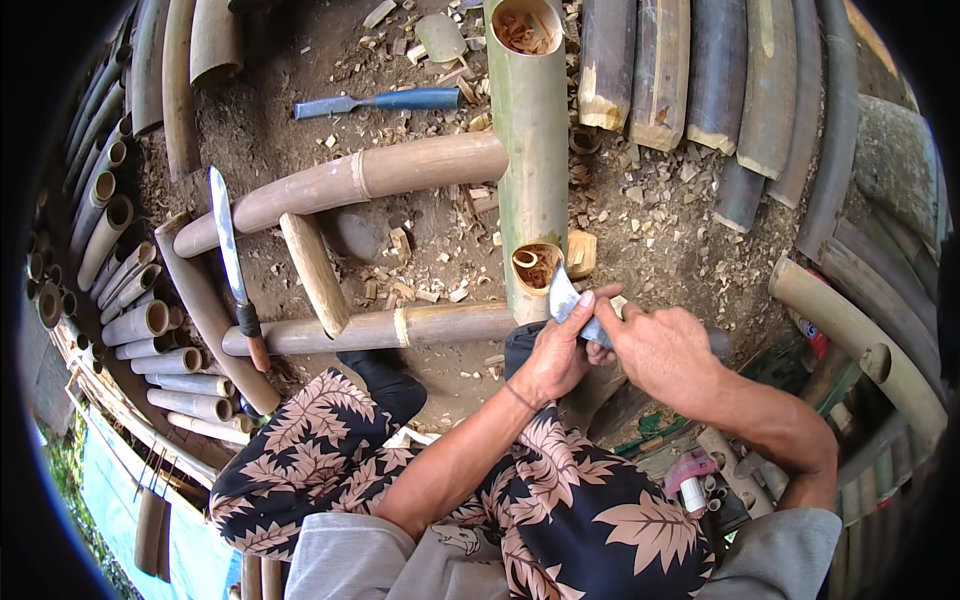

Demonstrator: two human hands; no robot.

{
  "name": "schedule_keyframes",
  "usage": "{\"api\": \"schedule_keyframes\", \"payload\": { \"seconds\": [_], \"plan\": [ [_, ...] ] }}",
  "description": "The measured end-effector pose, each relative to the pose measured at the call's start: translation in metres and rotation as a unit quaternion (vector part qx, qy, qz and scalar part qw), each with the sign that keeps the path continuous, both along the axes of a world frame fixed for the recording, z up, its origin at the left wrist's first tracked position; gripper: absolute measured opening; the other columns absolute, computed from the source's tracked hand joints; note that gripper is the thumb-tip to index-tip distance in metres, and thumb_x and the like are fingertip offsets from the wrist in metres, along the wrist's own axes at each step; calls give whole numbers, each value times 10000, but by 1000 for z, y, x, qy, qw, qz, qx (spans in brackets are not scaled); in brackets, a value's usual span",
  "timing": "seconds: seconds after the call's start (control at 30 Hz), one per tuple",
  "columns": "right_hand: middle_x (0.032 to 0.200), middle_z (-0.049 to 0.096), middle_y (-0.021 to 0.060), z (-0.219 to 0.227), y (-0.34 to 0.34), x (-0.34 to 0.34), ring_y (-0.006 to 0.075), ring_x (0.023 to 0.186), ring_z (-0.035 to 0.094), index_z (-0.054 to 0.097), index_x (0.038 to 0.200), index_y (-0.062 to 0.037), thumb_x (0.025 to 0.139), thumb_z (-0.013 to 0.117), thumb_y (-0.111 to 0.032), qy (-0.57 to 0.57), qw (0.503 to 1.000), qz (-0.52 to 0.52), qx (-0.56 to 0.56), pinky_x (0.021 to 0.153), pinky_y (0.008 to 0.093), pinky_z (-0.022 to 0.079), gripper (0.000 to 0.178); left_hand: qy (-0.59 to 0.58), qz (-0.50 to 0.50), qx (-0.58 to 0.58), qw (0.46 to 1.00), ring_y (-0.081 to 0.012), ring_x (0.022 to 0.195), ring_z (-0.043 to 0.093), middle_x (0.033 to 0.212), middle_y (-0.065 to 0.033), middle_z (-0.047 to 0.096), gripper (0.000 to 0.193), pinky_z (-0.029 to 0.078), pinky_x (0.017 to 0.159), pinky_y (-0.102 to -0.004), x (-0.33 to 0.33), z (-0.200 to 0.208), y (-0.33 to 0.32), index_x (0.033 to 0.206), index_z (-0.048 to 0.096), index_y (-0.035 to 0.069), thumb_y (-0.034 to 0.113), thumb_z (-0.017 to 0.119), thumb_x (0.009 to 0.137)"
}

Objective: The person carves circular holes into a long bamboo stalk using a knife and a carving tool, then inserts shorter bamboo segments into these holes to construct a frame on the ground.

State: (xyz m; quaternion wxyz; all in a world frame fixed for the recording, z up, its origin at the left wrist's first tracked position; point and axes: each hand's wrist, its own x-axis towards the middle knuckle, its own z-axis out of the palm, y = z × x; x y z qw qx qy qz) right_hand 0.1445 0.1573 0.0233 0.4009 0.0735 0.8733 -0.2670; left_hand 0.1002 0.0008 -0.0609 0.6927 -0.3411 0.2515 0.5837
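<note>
A thick green bamboo pole stretches away from me, with two oval openings full of shavings cut in it. Both my hands are closed on a broad metal gouge at the pole's near end. Its blade tip meets the rim of the nearer opening, where a curled shaving shows. My left hand grips it low, close behind the blade. My right hand wraps round it from the right, thumbs nearly together. Much of the tool's shank is covered by my fingers.
On the ground lie a blue-handled chisel, a long knife leaning over bamboo rails, and a short split wood piece. Cut bamboo lengths are stacked right and left. Chips litter the soil. A pink-and-white container is by my right elbow.
</note>
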Motion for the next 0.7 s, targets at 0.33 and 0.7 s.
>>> {"api": "schedule_keyframes", "payload": {
  "seconds": [0.33, 0.7],
  "plan": [
    [761, 666, 223, -33, -54, 8, 408, 687, 678, 469, 1224, 32, 797, 658, -103, -145, 948, -223, -176, 632, 476, 560, 486, 194, -276, -192, 922, -119, 491, 526, 600, -47, 596, 435, 420, 466, -304, -30, 3, -35, 1101, 717, -9, 384, 581, 974],
    [681, 670, 197, -5, 3, -14, 319, 664, 709, 569, 1088, 69, 814, 640, -134, -29, 999, 4, -43, 585, 406, 571, 348, -43, 29, -45, 998, -79, 577, 453, 658, 36, 518, 475, 371, 598, -242, -5, 11, 1, 1358, 536, 50, 392, 501, 1031]
  ]
}}
